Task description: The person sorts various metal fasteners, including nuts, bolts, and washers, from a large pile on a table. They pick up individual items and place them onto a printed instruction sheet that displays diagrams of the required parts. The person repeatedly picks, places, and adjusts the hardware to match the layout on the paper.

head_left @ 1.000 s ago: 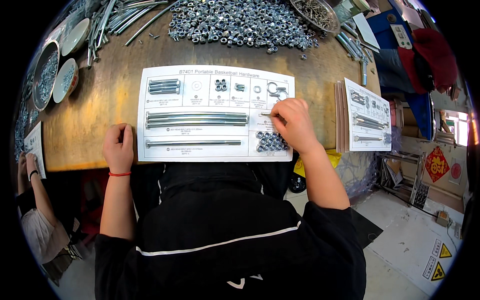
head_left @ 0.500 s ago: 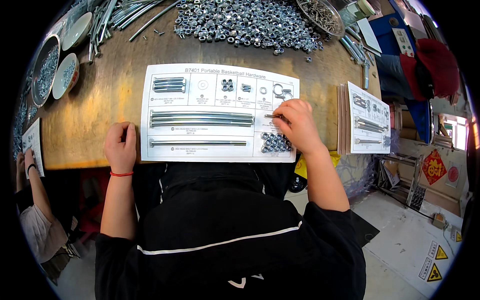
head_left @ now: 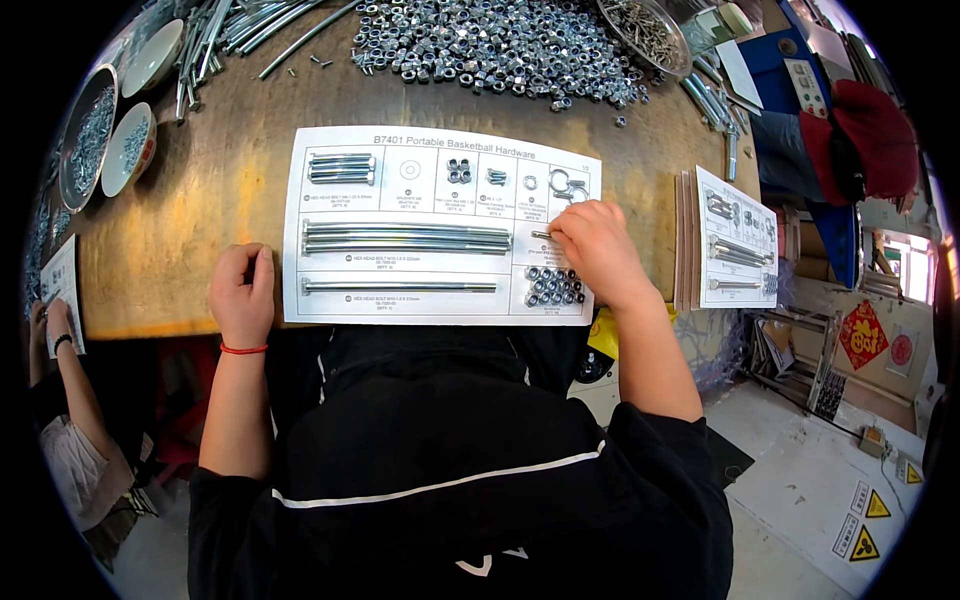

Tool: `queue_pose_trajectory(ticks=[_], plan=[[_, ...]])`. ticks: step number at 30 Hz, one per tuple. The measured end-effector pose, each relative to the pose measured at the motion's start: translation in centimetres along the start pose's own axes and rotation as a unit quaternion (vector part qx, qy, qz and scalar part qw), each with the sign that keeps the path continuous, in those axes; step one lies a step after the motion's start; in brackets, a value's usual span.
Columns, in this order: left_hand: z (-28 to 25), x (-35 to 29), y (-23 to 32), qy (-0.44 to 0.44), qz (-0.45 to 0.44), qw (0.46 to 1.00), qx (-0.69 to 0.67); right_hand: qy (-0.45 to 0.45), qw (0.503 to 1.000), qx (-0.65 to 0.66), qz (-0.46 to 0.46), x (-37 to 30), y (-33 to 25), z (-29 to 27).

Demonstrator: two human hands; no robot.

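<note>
A white hardware card (head_left: 440, 305) lies at the table's near edge, printed with boxes. On it are short bolts (head_left: 342, 169), long hex bolts (head_left: 405, 238), a single long bolt (head_left: 400, 287), a group of lock nuts (head_left: 555, 286), more nuts (head_left: 459, 171), small screws (head_left: 496, 177) and metal rings (head_left: 562, 183). At the card's right side, my right hand (head_left: 603, 250) is closed in a pinch on a small metal pin (head_left: 540, 235), whose left end shows past the fingertips. My left hand (head_left: 243, 290) rests beside the card's left edge, fingers curled, with nothing visible in them.
Loose nuts (head_left: 490, 50) are heaped at the back. Bowls of small parts (head_left: 130, 150) and long bolts (head_left: 210, 50) are at the far left. A stack of cards (head_left: 688, 240) stands to the right. Another person's hands (head_left: 55, 322) work at the left.
My right hand has shifted very slightly to the right, still pinching at the pin, its fingers more closed over it. The card sits marginally further right. My left hand has barely moved.
</note>
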State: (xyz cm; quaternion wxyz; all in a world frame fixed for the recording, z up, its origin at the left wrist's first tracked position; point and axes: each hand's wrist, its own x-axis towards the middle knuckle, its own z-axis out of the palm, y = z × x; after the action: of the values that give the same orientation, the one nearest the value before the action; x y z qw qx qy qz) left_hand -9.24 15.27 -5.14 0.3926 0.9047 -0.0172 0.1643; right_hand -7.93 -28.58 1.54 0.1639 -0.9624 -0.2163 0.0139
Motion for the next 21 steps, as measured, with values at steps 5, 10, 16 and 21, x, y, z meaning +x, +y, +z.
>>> queue_pose_trajectory(ticks=[5, 10, 16, 21], plan=[[-0.2, 0.1, 0.0, -0.007, 0.001, 1.000, 0.005, -0.002, 1.000, -0.008, 0.015, 0.2, -0.5, -0.5], [-0.4, 0.0, 0.1, -0.011, -0.006, 1.000, 0.010, 0.003, 1.000, 0.000, 0.016, 0.1, -0.4, -0.1], [-0.5, 0.2, 0.4, -0.008, -0.014, 1.000, 0.021, 0.008, 1.000, -0.005, 0.015, 1.0, -0.9, -1.6], [-1.1, 0.6, 1.3, -0.007, -0.015, 1.000, -0.008, 0.059, 0.998, -0.002, 0.014, 7.1, 1.6, -6.2]])
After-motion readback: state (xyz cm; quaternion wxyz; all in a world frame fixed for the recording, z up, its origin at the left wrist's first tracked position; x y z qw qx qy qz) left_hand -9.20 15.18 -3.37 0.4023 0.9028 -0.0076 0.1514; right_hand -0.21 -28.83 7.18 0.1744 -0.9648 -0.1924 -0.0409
